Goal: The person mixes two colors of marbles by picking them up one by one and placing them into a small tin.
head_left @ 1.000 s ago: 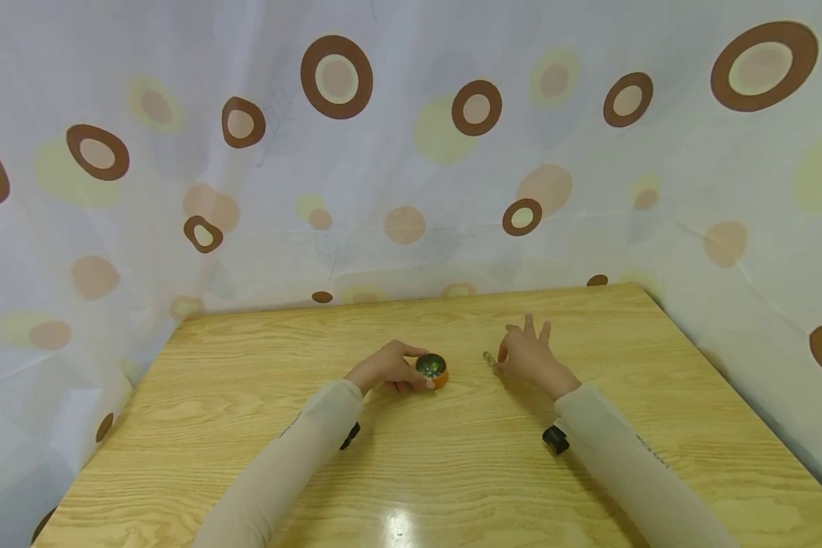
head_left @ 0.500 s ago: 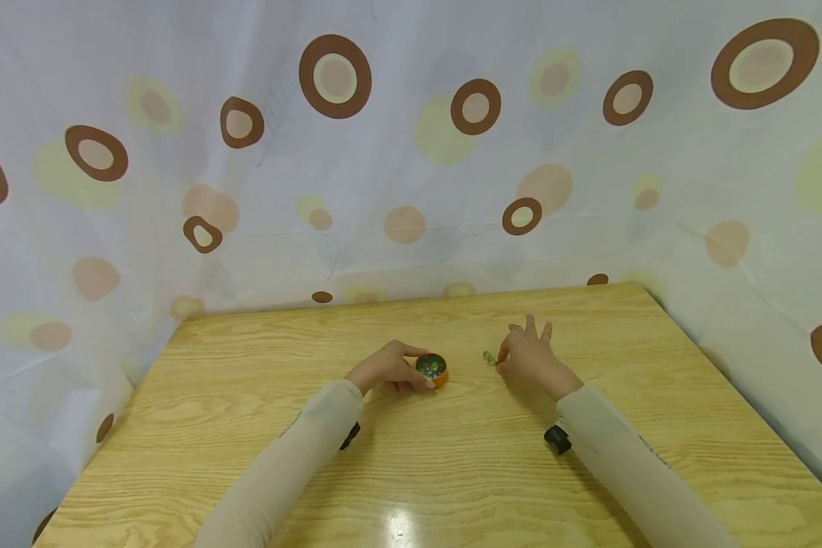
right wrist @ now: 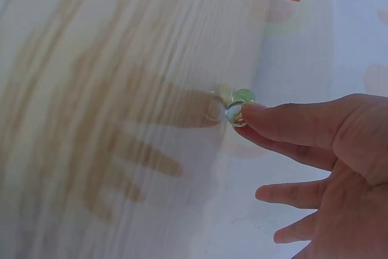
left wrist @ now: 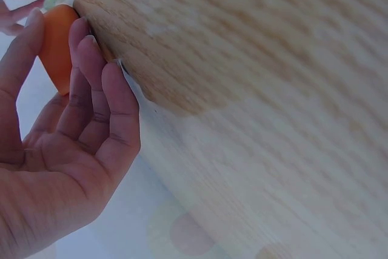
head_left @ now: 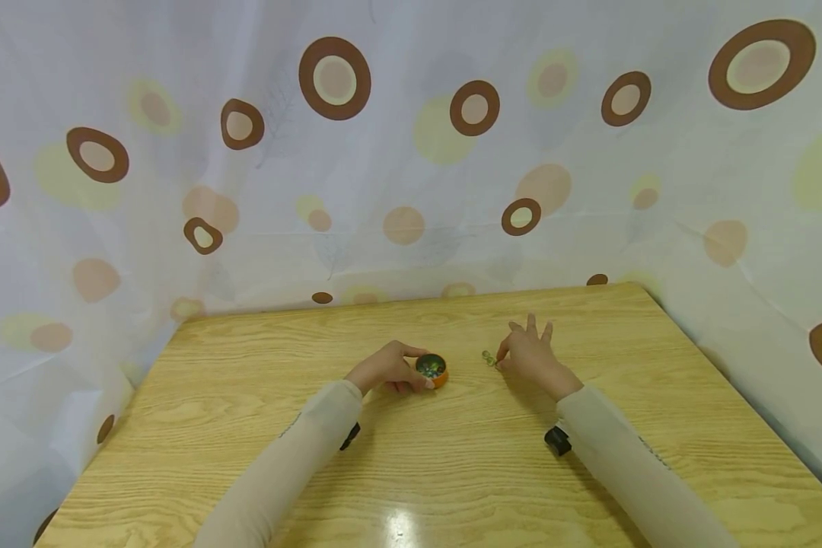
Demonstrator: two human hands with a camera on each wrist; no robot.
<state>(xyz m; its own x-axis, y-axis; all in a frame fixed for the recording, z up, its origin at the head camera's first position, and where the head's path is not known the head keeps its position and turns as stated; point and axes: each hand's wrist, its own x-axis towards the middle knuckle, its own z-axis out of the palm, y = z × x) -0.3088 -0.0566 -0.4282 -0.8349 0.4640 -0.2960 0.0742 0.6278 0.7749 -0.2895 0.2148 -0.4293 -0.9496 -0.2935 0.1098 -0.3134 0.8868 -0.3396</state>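
Observation:
My left hand (head_left: 390, 367) grips a small round orange bowl (head_left: 441, 380) on the table, thumb on the near side and fingers round the far side. Several shiny marbles (head_left: 430, 371) lie inside it. The left wrist view shows the bowl's orange wall (left wrist: 57, 47) between thumb and fingers. To the right of the bowl, my right hand (head_left: 530, 361) pinches a clear glass marble (right wrist: 234, 114) between thumb and index finger, low at the tabletop, its other fingers spread. A green glass marble (right wrist: 244, 95) sits right beside the pinched one, with another pale one close by.
The wood-grain table (head_left: 356, 487) has a glossy, reflecting top. A white curtain (head_left: 397, 152) with brown and yellow circles hangs behind it and along both sides. A black wrist device (head_left: 557, 440) shows under the right sleeve.
Hardly anything differs. The right hand has shifted a touch to the right at the marbles, while the left hand and the bowl have stayed put.

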